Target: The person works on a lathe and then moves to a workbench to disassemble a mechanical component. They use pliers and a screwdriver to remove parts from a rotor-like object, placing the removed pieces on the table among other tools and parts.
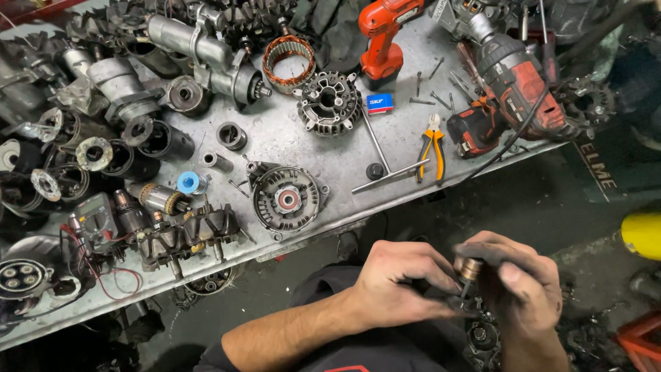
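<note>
Two bare hands meet low in the frame, below the front edge of the metal surface [289,131]. The left hand [392,282] has its grip closed from the side around a dark part that is mostly hidden by the fingers, seemingly to brace it. The right hand [516,279] pinches a small copper-coloured cylinder [470,267] between thumb and fingers, holding it upright at the top of that part so both hands steady one piece close to the body; what lies under the fingers cannot be told.

On the surface, well apart from the hands, sits a round alternator housing [286,200] near the front edge, with a toothed rotor [189,231] to its left. Farther back lie a copper-wound stator ring [289,63] and a second finned housing [329,102]. Orange-handled pliers [432,148] and a T-shaped wrench [385,162] rest within easy reach, flat beside each other. A red cordless drill [382,38] stands upright behind them, and a larger red power tool [513,83] lies on its side at the right end.
</note>
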